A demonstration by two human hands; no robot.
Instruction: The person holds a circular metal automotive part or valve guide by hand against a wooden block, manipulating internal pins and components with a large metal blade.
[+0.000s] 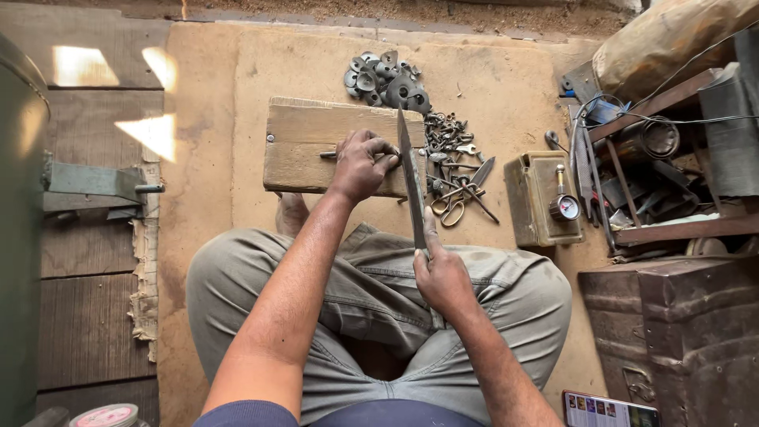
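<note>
Head view looks straight down at someone sitting cross-legged on the floor, and the main thing is a long flat metal file (pixel 411 178), dull grey, lying across the right end of a wooden block (pixel 316 146). The right hand (pixel 443 277) has its grip clenched around the near end of the file, so whatever handle it has is hidden inside the fist. The left hand (pixel 362 164) is pressed down on the block with its grip closed on a small metal piece (pixel 328 155); only a stub pokes out to the left, so I can't tell what it actually is.

The block is one rough, pale slab with a screw head near its left edge, sitting on a sandy mat (pixel 490 87).

Past the block there's a pile of dark round metal discs (pixel 387 79), too jumbled to count. Right of the file is a heap of small keys and bits (pixel 447 142), plus one pair of scissors (pixel 455 207) with brass-coloured loops. Further right: one boxy olive metal can (pixel 538 198) and one round pressure gauge (pixel 565 205). A rusty metal trunk (pixel 672 332) and a cluttered shelf of tools (pixel 664 158) are cut off at the right edge.
</note>
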